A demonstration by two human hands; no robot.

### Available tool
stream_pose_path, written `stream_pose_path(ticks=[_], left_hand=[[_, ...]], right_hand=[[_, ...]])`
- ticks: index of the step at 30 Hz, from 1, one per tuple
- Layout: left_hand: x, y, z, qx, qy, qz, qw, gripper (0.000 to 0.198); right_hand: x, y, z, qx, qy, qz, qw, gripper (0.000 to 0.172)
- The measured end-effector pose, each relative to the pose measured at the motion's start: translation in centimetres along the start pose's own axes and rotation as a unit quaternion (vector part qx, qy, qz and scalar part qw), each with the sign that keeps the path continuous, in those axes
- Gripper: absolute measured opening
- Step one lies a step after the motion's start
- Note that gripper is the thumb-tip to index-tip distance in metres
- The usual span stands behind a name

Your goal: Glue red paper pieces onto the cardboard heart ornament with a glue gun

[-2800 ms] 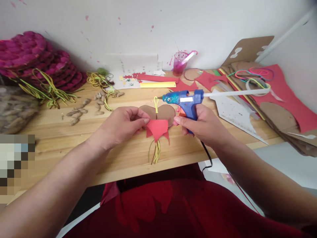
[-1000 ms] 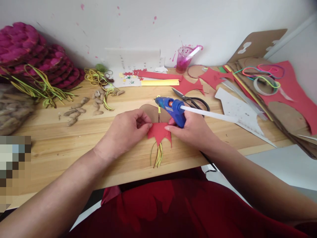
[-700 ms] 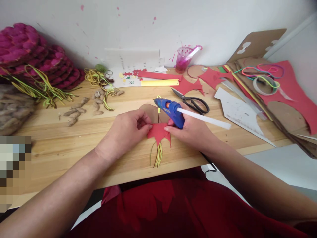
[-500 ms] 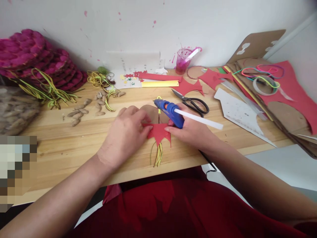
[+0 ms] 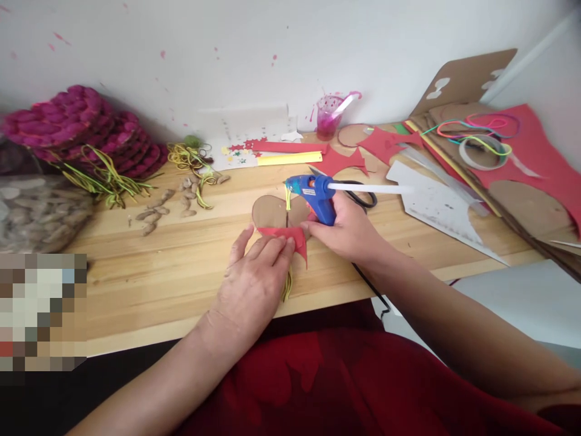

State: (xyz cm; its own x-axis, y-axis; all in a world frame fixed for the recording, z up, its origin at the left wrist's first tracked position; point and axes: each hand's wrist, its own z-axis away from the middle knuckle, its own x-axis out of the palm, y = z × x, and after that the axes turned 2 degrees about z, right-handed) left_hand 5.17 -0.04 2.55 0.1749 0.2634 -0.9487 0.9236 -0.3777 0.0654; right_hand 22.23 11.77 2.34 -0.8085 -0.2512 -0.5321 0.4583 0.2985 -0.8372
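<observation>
item, changed: my left hand (image 5: 256,278). half a second earlier its thumb and finger had been at the left edge of the red paper piece (image 5: 298,237); by this moment the hand had turned palm down and lay over the paper, its fingers loosely spread, pinching nothing, fingertips resting on the red. in my judgement this marked a shift from lining up the edge to pressing it down.

item, unchanged: my right hand (image 5: 351,227), closed around the grip of a blue glue gun (image 5: 320,192), thumb tip at the paper's upper right corner; touching or just beside, i could not tell. a white glue stick (image 5: 367,189) stuck out behind. the nozzle was near a yellow loop (image 5: 287,200); contact could not be told.

item, the piece itself: one brown cardboard heart (image 5: 267,212), flat on the wooden table (image 5: 149,290) between my hands, both lobes away from me, a dark line down its middle below the loop. the red paper crossed its lower part, top edge nearly straight, one sharp point showing at lower right; the rest was under my fingers. yellow-green strands (image 5: 287,284) trailed out below, toward me.
</observation>
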Motion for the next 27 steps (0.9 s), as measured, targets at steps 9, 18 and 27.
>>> stream_pose_path(ticks=[9, 18, 27], left_hand=[[-0.6, -0.1, -0.6, 0.003, -0.002, -0.006, 1.0, 0.038], [0.1, 0.5, -0.7, 0.027, -0.011, -0.051, 0.998, 0.037], [-0.2, -0.3, -1.2, 0.017, -0.035, -0.032, 0.999, 0.037]], right_hand=[[-0.1, 0.1, -0.2, 0.004, -0.003, -0.015, 1.0, 0.034], [-0.1, -0.1, -0.2, 0.013, -0.001, -0.03, 0.999, 0.033], [-0.2, 0.2, -0.6, 0.024, 0.004, -0.036, 0.999, 0.033]])
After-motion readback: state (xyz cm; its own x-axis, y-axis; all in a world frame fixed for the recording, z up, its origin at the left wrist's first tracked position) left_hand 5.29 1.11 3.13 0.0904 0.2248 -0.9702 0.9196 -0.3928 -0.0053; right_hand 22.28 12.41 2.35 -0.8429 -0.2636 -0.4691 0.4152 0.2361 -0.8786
